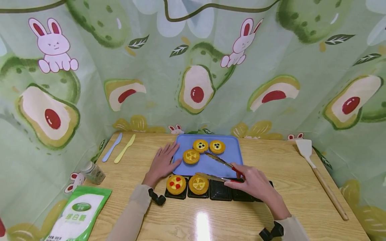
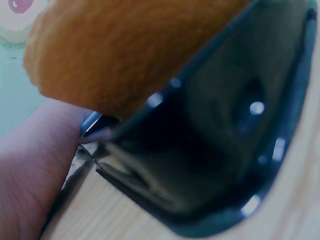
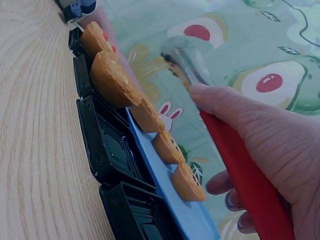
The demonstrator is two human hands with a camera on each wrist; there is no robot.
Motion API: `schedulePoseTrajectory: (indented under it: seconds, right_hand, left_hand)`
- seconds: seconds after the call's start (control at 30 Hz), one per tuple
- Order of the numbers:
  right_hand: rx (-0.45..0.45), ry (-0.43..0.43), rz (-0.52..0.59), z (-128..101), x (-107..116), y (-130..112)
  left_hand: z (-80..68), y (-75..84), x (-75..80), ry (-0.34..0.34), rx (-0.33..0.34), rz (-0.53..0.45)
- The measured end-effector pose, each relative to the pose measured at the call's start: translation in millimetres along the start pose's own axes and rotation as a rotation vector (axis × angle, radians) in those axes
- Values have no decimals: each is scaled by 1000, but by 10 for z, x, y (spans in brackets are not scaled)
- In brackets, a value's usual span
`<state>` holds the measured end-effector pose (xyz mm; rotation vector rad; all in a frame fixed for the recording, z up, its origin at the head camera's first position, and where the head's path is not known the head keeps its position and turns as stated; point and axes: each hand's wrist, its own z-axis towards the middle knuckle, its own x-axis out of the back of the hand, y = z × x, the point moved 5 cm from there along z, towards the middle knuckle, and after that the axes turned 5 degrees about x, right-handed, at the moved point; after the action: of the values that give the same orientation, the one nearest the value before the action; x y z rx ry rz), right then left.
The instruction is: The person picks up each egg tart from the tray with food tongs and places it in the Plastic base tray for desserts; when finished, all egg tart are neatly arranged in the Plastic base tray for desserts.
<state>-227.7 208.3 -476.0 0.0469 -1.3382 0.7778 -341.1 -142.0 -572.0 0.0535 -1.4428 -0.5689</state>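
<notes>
My right hand (image 1: 251,180) grips a pair of red-handled metal tongs (image 1: 223,162). The tongs' two arms are spread apart, the upper tip over the tray and the lower one beside the far edge of a boxed fruit tart (image 1: 198,184). My left hand (image 1: 162,164) lies with straight fingers at the left edge of a blue tray (image 1: 232,144). On that tray sit a yellow-topped tart (image 1: 191,156) and two tarts with dark berries (image 1: 200,146). A tart with red pieces (image 1: 176,184) fills the leftmost black box. In the left wrist view, a tart hangs over a black box wall (image 2: 200,150).
Black plastic boxes (image 3: 112,137) stand in a row before the tray. A blue knife (image 1: 112,147), yellow knife (image 1: 125,149), spice jar (image 1: 93,172) and sugar bag (image 1: 78,212) lie or stand left. A white spatula (image 1: 321,179) lies right. A printed curtain (image 1: 163,110) backs the table.
</notes>
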Motion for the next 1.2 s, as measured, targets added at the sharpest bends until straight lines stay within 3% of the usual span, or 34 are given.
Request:
schedulePoseTrajectory:
  seconds: [0.57, 0.93, 1.2]
  right_hand:
    - [-113, 214, -205, -8, 9, 231]
    - [-264, 155, -220, -18, -131, 323]
    - [-292, 113, -272, 157, -184, 395]
  left_hand:
    - [15, -6, -5, -11, 3, 2]
    - [-10, -24, -27, -25, 13, 15]
    - [3, 5, -7, -19, 12, 6]
